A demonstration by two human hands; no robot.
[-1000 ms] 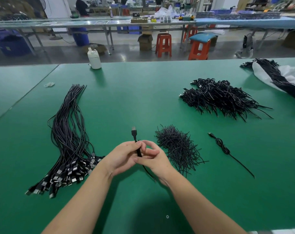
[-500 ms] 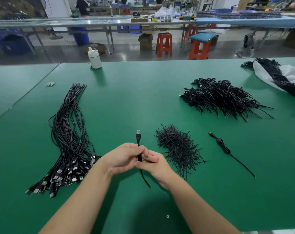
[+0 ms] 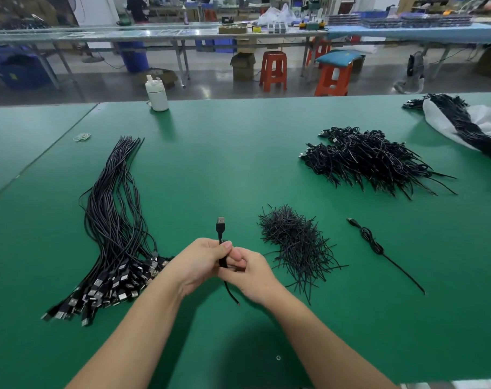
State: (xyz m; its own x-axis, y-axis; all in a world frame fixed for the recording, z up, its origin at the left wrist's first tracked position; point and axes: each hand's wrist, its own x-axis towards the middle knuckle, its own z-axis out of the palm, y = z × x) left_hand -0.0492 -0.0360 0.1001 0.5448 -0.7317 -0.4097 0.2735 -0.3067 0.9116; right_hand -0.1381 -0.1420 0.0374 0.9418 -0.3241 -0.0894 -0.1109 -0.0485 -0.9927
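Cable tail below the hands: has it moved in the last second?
Yes. The cable tail has drawn left, away from the tie pile; its end now shows clear of the right hand.

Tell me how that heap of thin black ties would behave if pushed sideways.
The heap of ties would probably scatter rather than slide whole: its strands lie loose and crisscrossed. They look thin and light, so likely little resistance on the green table.

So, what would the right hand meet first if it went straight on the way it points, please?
The right hand points left and away, so it would meet the left hand first; they touch around the USB cable. Beyond, probably the bundle of USB cables.
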